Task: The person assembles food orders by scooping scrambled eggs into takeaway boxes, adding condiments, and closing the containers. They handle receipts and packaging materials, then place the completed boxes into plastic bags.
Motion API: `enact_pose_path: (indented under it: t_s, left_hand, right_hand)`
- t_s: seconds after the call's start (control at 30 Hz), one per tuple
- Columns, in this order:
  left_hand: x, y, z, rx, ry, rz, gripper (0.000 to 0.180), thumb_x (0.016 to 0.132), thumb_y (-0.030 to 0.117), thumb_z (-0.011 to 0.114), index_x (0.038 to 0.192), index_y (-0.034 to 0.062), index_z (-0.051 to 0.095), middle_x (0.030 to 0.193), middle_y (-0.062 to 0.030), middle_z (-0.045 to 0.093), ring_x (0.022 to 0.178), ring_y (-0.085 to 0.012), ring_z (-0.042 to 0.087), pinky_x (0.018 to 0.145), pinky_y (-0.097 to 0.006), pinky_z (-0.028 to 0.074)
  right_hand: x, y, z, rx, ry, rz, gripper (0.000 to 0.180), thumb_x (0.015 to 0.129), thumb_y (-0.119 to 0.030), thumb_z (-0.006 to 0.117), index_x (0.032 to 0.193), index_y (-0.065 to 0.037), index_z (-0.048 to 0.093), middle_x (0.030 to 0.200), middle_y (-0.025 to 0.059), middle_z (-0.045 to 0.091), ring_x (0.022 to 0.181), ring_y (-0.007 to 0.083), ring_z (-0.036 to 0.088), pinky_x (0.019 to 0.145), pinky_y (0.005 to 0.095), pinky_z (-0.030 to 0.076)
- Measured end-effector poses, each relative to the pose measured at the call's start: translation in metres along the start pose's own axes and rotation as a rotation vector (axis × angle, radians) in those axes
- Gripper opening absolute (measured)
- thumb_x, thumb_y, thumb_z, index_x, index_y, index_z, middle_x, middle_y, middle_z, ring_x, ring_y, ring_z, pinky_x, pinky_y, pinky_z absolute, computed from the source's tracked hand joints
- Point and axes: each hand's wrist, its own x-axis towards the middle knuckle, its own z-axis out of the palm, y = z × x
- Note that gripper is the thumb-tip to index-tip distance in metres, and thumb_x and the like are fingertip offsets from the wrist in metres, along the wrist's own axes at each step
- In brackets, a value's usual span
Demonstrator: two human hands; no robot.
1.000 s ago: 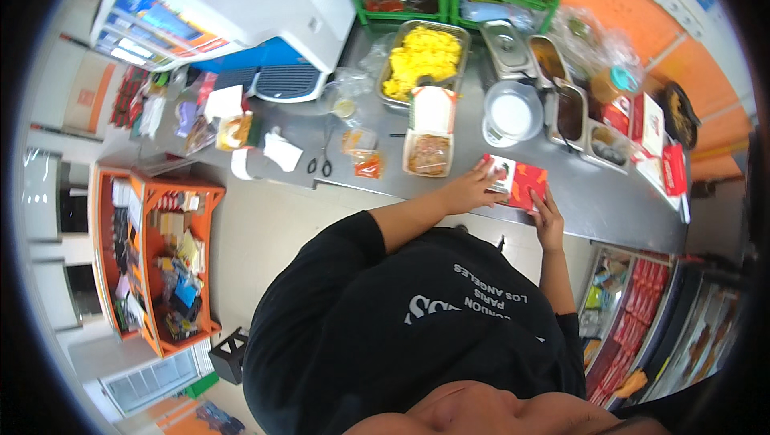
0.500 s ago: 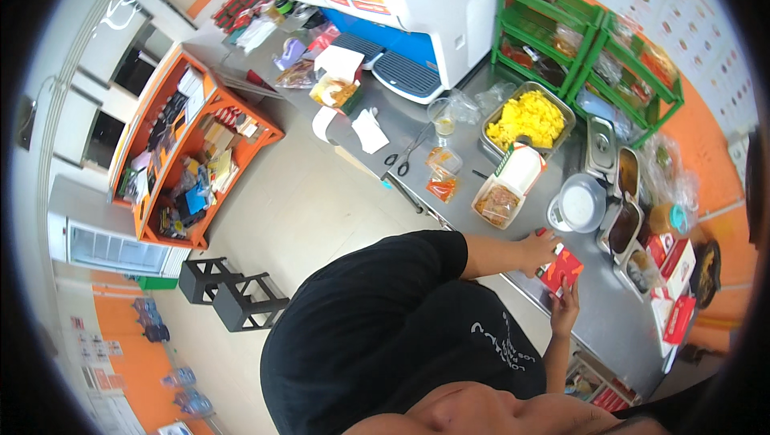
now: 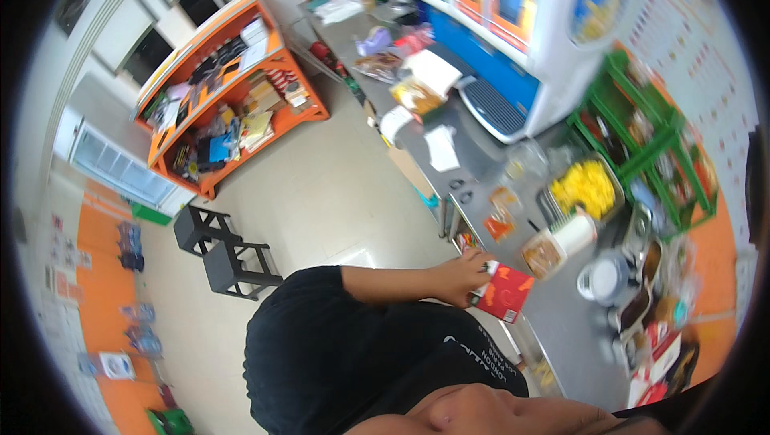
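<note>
My left hand is closed round one end of a red carton with an orange pattern, holding it over the counter's front edge. My right hand is out of view. Just beyond the carton, an open takeaway box with brownish food in it stands on the steel counter, its white lid folded back. Beside that box lies a small packet of orange-red sauce. A white round-topped scale stands to the right.
A metal tray of yellow food stands behind, near green racks. Scissors and white paper lie farther left by a drinks dispenser. Black stools and an orange shelf unit stand on the left.
The red carton has come off the counter toward me in my left hand. My right hand has let go of it and left the view. The whole view has swung round.
</note>
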Motion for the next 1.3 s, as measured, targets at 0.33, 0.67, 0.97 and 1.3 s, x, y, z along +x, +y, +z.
enact_pose_path:
  t_s: [0.33, 0.67, 0.97, 1.3]
  left_hand:
    - [-0.238, -0.127, -0.172, 0.286, 0.352, -0.533, 0.047, 0.060, 0.016, 0.082, 0.102, 0.0042, 0.065, 0.141, -0.0273, 0.043, 0.128, -0.0508, 0.042, 0.095, -0.055, 0.053]
    - [-0.321, -0.256, -0.286, 0.316, 0.519, -0.878, 0.041, 0.059, 0.014, 0.088, 0.081, 0.0026, 0.055, 0.139, -0.0299, 0.044, 0.128, -0.0496, 0.042, 0.092, -0.052, 0.052]
    - [-0.302, -0.441, -0.425, 0.356, 0.526, -1.001, 0.044, 0.058, 0.014, 0.089, 0.082, 0.0021, 0.054, 0.142, -0.0315, 0.042, 0.130, -0.0502, 0.040, 0.095, -0.053, 0.050]
    - [-0.265, -0.637, -0.577, 0.347, 0.519, -0.945, 0.047, 0.060, 0.019, 0.090, 0.088, 0.0015, 0.056, 0.139, -0.0319, 0.043, 0.126, -0.0507, 0.041, 0.101, -0.055, 0.045]
  right_hand:
    - [0.027, -0.091, 0.213, -0.570, -1.147, 0.363, 0.049, 0.101, -0.037, 0.050, 0.135, -0.002, 0.050, 0.115, 0.0119, 0.057, 0.090, 0.0232, 0.059, 0.073, 0.0413, 0.053]
    - [0.062, -0.359, 0.415, -0.201, -1.335, 0.207, 0.052, 0.101, -0.050, 0.051, 0.134, -0.010, 0.056, 0.119, 0.0085, 0.062, 0.100, 0.0212, 0.065, 0.080, 0.0366, 0.056]
    - [0.101, -0.662, 0.576, 0.145, -1.665, 0.006, 0.041, 0.106, -0.029, 0.050, 0.140, -0.006, 0.052, 0.134, 0.0096, 0.059, 0.115, 0.0184, 0.061, 0.096, 0.0365, 0.052]
    - [0.174, -0.833, 0.716, 0.223, -1.611, -0.115, 0.039, 0.107, -0.029, 0.049, 0.139, -0.007, 0.053, 0.131, 0.0079, 0.060, 0.116, 0.0185, 0.060, 0.096, 0.0366, 0.052]
